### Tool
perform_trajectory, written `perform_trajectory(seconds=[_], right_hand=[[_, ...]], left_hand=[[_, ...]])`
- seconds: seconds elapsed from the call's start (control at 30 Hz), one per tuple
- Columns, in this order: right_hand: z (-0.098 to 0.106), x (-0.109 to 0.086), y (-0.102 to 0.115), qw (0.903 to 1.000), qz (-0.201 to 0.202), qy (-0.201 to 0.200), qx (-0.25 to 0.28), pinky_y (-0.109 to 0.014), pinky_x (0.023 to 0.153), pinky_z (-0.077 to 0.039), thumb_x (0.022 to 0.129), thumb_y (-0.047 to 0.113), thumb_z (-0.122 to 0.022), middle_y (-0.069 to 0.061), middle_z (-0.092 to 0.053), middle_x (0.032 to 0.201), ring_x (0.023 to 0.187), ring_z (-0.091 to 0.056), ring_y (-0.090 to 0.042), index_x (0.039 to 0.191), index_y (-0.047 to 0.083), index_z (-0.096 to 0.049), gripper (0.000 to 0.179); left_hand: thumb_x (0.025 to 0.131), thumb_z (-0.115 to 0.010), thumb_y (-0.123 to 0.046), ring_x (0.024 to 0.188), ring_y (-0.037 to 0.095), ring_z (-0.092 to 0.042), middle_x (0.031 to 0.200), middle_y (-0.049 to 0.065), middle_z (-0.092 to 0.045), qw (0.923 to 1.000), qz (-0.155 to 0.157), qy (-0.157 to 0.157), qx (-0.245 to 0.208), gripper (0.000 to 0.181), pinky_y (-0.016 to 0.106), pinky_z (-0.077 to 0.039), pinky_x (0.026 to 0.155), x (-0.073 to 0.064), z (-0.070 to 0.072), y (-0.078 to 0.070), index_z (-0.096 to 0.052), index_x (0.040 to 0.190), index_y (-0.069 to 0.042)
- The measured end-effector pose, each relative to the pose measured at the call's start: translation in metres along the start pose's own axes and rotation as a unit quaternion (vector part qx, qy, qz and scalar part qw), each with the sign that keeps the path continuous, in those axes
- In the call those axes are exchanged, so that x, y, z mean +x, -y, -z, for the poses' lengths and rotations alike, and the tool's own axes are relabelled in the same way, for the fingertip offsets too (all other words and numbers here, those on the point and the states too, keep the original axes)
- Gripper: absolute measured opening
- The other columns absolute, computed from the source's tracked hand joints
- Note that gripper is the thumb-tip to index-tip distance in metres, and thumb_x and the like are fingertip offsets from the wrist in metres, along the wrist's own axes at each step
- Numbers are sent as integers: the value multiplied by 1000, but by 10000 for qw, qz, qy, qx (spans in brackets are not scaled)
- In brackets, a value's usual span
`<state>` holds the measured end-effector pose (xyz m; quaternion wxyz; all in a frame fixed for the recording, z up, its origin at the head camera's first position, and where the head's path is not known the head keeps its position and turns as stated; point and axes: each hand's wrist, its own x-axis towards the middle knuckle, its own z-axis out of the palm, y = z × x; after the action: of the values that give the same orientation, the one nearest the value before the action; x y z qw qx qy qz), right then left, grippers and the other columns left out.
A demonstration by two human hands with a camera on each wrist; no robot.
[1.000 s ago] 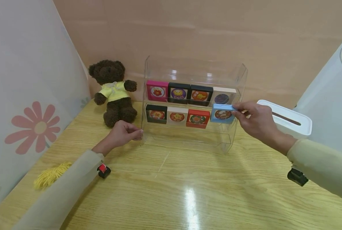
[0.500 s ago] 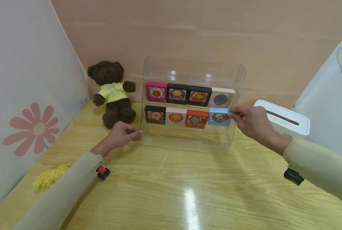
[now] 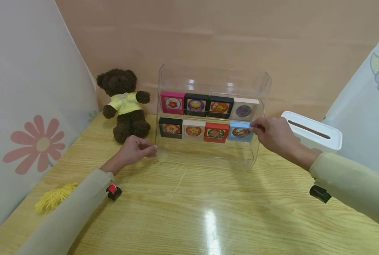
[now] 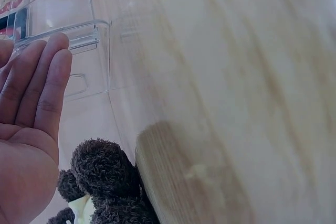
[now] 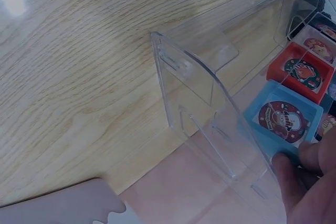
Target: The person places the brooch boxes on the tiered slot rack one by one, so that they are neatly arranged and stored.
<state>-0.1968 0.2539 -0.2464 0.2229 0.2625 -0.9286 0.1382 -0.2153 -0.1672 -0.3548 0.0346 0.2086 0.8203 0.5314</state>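
A clear acrylic display rack (image 3: 208, 156) stands on the table with two rows of small square boxes bearing round stickers. My right hand (image 3: 276, 136) pinches the upper right corner of a light blue box (image 3: 241, 131), which sits at the right end of the lower row, beside a red box (image 3: 216, 133). In the right wrist view, thumb and fingers meet at the edge of the blue box (image 5: 283, 119). My left hand (image 3: 135, 149) grips the rack's left side panel low down, between thumb and fingers.
A brown teddy bear (image 3: 130, 102) in a yellow shirt sits left of the rack. A white tissue box (image 3: 332, 140) stands right of it, behind my right hand. Yellow yarn (image 3: 53, 198) lies by my left forearm. A peach backdrop (image 3: 240, 28) rises behind.
My right hand has brought the blue box slightly left and down, into line with the red box in the lower row. The left hand has stayed at the rack's side.
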Motion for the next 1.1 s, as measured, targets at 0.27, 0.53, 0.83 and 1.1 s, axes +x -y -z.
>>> perform_trajectory(seconds=[0.27, 0.53, 0.83, 1.1], right_hand=[[1, 4, 5, 9991, -115, 388, -85, -45, 57, -49, 84, -2, -64, -16, -69, 79, 61, -62, -23, 87, -5, -72, 10], [0, 10, 8, 9971, -173, 674, -302, -48, 58, -50, 82, -4, -63, -13, -68, 77, 62, -62, -26, 83, -4, -71, 8], [-2, 7, 9, 9963, -117, 764, -362, -49, 60, -51, 83, -7, -59, -14, -69, 79, 63, -62, -27, 83, -4, -73, 14], [-8, -2, 7, 9966, -11, 474, -668, -50, 59, -50, 84, -6, -60, -11, -68, 74, 59, -59, -24, 79, 2, -72, 15]], left_hand=[[92, -64, -8, 75, 37, -68, 78, 17, -70, 10000, 16, 11, -25, 22, 37, -56, 67, 0, 1, 2, -70, 94, 13], [92, -64, -8, 75, 35, -68, 80, 18, -70, 10000, 19, 8, -61, 22, 36, -56, 66, 1, 1, 3, -70, 95, 13], [92, -64, -9, 74, 33, -69, 78, 17, -70, 10000, -25, 11, 0, 22, 34, -56, 65, 2, 0, 4, -71, 93, 12], [92, -63, -10, 75, 33, -69, 79, 17, -70, 10000, 11, 59, -23, 24, 35, -56, 67, 3, 0, 6, -69, 95, 14]])
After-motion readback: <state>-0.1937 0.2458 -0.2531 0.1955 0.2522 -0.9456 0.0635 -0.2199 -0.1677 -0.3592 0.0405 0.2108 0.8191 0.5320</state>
